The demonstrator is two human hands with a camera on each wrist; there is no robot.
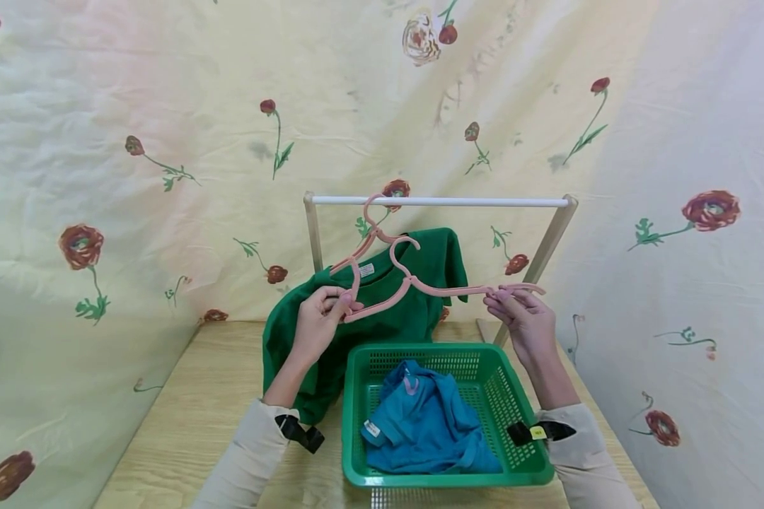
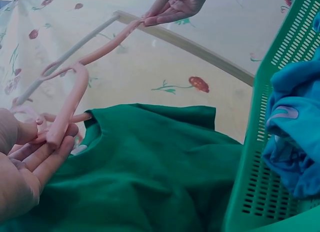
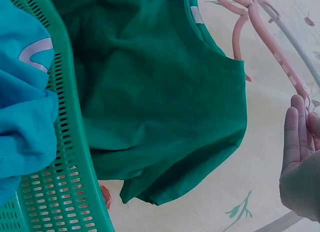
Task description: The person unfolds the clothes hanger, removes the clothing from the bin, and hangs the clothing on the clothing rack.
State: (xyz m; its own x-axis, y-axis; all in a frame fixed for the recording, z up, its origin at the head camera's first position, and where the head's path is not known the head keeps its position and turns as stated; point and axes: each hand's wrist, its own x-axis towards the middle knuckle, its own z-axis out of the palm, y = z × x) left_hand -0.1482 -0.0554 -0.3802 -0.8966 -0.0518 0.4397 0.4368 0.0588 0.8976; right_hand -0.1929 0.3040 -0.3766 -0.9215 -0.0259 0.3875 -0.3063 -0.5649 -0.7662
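Observation:
Both hands hold a pink clothes hanger point(image 1: 448, 290) in front of the rack, hook upward. My left hand point(image 1: 318, 318) pinches its left end, where a pink piece bends upward. My right hand point(image 1: 527, 318) pinches the right arm near its tip between thumb and fingers; in the right wrist view this hand point(image 3: 302, 162) sits at the edge, its grip partly hidden. Just behind, a green T-shirt point(image 1: 382, 336) hangs on a second pink hanger point(image 1: 364, 247), hooked on the rack's white bar point(image 1: 471, 202). A white label shows in its neckline.
A green plastic basket point(image 1: 446, 481) stands on the wooden table point(image 1: 210, 396) below the hands, with a crumpled blue garment point(image 1: 426, 417) inside. The rack's wooden right post point(image 1: 550, 240) rises behind the right hand. Flower-patterned cloth point(image 1: 216, 162) surrounds the table.

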